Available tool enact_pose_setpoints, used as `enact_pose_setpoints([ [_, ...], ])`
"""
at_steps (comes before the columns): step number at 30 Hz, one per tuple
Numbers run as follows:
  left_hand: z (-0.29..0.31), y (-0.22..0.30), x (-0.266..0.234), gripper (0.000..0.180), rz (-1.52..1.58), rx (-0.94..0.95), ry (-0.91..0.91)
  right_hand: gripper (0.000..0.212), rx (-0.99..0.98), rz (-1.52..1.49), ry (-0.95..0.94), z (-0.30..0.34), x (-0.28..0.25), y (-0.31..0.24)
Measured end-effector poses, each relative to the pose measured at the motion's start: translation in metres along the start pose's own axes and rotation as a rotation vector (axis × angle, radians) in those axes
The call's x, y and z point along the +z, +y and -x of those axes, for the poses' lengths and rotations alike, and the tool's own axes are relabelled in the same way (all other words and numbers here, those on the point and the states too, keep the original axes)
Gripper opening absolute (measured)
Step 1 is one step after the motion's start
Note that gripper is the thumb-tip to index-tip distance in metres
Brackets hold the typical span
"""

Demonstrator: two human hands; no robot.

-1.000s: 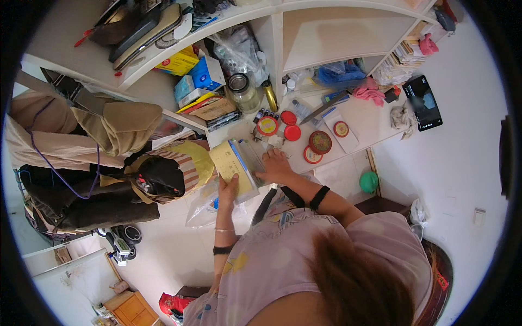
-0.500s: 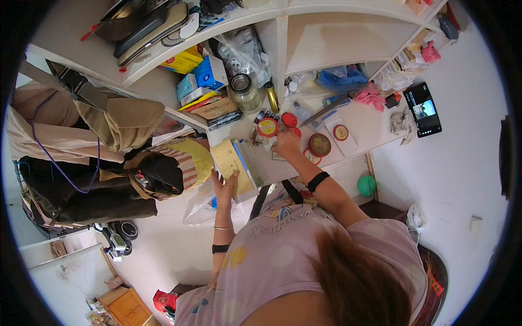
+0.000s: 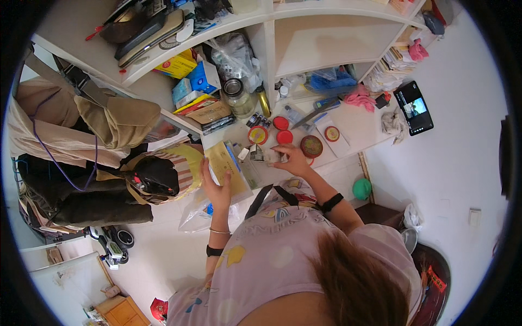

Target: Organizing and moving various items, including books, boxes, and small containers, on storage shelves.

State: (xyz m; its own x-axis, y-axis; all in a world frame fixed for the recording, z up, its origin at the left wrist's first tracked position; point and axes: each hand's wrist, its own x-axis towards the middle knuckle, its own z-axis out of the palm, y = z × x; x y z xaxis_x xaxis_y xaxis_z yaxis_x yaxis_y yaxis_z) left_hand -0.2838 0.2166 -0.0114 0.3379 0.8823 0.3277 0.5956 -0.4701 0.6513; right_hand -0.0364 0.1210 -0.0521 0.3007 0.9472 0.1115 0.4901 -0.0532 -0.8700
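Observation:
My left hand [image 3: 218, 190] grips the near left part of a stack of thin booklets at the desk's edge, thumb on the yellow booklet [image 3: 222, 162] on top. My right hand [image 3: 293, 162] is over the desk to the right of the stack, thumb and fingers curled around a small pale thing too small to make out. Just left of its fingertips are a small white box [image 3: 243, 154] and a small grey-white printed piece [image 3: 255, 152]. Behind it lie two red lids [image 3: 281, 123] and a round red-and-yellow tin [image 3: 258, 135]. A brown-red round tin [image 3: 311, 146] sits to its right.
A glass jar [image 3: 237, 99], a gold tube [image 3: 263, 103] and small boxes [image 3: 205, 77] stand at the back. A knife [image 3: 314, 115] lies beside a white box [image 3: 333, 136]. The phone [image 3: 414, 108] is far right. Clothes and bags [image 3: 157, 175] hang at the left.
My right hand has drawn back from the red lids toward the desk's near edge, uncovering the lids and small pieces. My left hand stays at the booklets, its fingers shifted slightly outward.

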Motion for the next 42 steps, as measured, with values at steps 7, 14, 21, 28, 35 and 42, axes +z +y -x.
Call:
enact_pose_setpoints([
  [7, -0.004, 0.068, 0.016, 0.075, 0.554, -0.063, -0.315, 0.054, -0.004, -0.384, -0.061, 0.007, 0.036, -0.013],
  [14, 0.0, 0.066, 0.006, 0.058, 0.724, -0.249, -0.252, 0.061, 0.007, -0.307, -0.138, 0.008, 0.012, -0.021],
  [21, -0.003, 0.057, 0.004, 0.049, 0.99, -0.357, -0.278, 0.069, -0.083, -0.307, -0.38, 0.004, 0.009, -0.052],
  [28, -0.004, 0.055, -0.005, 0.045, 1.005, -0.398, -0.216, 0.056, -0.074, -0.34, -0.361, -0.004, 0.004, -0.046],
  [35, -0.004, 0.035, -0.025, 0.044, 0.948, -0.519, 0.013, 0.032, -0.112, 0.454, -0.16, -0.001, 0.014, 0.032],
  [42, -0.001, 0.036, -0.033, 0.046, 0.936, -0.513, 0.039, 0.038, -0.057, 0.607, -0.332, -0.013, 0.012, 0.012],
])
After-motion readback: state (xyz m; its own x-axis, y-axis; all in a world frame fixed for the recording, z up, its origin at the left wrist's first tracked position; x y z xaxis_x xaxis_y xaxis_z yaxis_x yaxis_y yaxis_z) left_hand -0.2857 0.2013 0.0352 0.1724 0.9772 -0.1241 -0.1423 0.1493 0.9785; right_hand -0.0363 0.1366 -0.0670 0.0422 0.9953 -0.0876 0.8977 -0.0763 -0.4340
